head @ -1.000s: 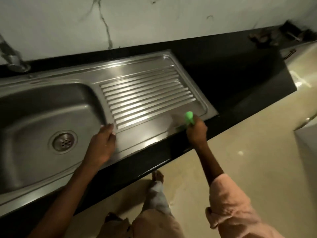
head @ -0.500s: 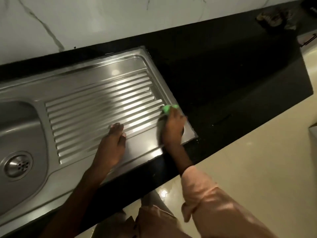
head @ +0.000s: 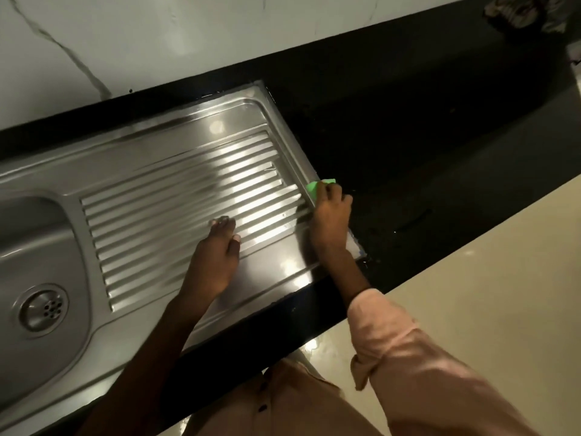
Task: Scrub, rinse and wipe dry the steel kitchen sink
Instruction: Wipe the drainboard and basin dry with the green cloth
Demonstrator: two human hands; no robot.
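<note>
A bright green scrubber (head: 318, 185) against the grey ribbed steel sink (head: 176, 196), black countertop (head: 408, 136) (white, dark-veined wall (head: 157, 36)).

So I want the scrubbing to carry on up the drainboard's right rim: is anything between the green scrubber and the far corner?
Nothing visible. The right hand grips the scrubber on the drainboard's right rim, and the rim beyond it runs bare to the far corner. The left hand rests on the ridges, off that line.

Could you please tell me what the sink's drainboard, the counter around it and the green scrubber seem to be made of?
Drainboard: brushed stainless steel, judging by its grey sheen and streaked highlights along the pressed ribs.
Counter: probably polished black stone, dark with faint speckles and gloss.
Green scrubber: likely a synthetic pad or sponge; mostly hidden under the right hand.
</note>
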